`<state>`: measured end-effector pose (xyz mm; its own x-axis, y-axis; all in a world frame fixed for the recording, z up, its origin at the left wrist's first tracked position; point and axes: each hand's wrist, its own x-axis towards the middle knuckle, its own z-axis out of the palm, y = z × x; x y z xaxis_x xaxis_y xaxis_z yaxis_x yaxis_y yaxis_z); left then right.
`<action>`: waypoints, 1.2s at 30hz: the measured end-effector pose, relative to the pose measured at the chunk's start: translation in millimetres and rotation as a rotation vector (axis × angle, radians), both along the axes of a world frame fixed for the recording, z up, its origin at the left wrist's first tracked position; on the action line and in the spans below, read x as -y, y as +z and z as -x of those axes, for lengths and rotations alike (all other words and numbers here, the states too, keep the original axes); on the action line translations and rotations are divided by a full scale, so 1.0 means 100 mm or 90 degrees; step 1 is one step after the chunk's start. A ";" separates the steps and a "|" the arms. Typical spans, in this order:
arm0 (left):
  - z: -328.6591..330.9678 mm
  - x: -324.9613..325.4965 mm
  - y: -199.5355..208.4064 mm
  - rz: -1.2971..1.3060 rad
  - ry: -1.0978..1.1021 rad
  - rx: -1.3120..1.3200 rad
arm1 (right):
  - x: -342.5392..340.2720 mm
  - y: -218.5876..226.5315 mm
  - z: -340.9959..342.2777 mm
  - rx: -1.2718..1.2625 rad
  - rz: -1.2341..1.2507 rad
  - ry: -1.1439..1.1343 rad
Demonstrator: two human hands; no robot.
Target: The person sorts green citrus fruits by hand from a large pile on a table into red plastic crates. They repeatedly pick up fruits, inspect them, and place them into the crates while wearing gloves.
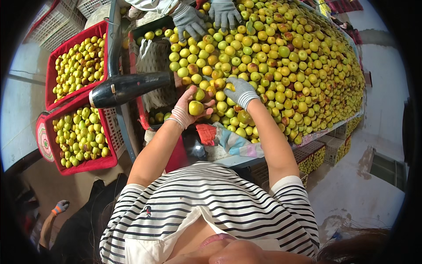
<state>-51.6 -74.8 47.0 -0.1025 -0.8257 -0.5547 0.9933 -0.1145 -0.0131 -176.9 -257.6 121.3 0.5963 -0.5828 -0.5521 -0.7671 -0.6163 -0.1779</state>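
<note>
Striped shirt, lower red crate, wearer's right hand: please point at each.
Striped shirt (211,180): head view, its front.
Lower red crate (91,166): head view, lower rim.
Right hand (241,91): head view, back of glove.

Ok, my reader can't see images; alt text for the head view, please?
A person's pale-gloved left hand holds a round yellow-green fruit by a large heap of similar fruit, while the grey-gloved right hand touches the heap. Two red crates of fruit stand at left; another person's grey-gloved hands are opposite.
</note>
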 end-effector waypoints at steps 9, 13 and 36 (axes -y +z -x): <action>-0.02 0.01 0.03 -0.021 -0.016 -0.006 | -0.52 -0.29 0.08 0.408 -0.096 -0.019; -0.04 -0.04 0.13 0.004 -0.019 -0.004 | -0.73 -0.18 0.09 0.439 -0.131 0.053; 0.00 -0.11 0.28 0.198 -0.138 0.130 | -0.77 0.23 0.22 0.202 0.001 -0.011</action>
<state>-51.7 -63.3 74.6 -0.2057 -0.9281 -0.3104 0.9244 -0.2884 0.2496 -199.4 -181.0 144.3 0.7286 -0.5948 -0.3396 -0.6839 -0.6041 -0.4091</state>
